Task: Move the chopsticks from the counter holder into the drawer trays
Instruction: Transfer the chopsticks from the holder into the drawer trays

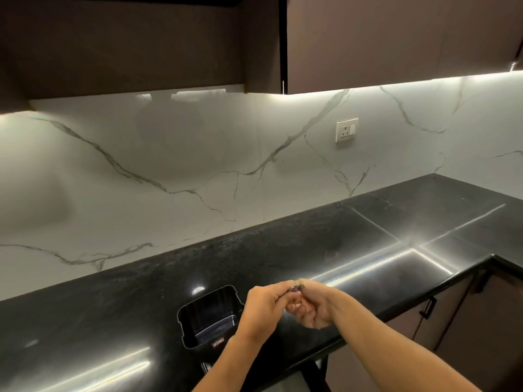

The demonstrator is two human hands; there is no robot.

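Both hands meet above the near edge of the black surface [368, 250], just right of the holder [208, 315]. The left hand [263, 306] and right hand [314, 306] each keep a closed grip, together pinching a small dark purplish item [295, 290]. Whether it is chopstick ends I cannot tell. The holder looks empty, so the transfer seems nearly done. The next move calls for carrying the item down to the drawer, which is out of view.
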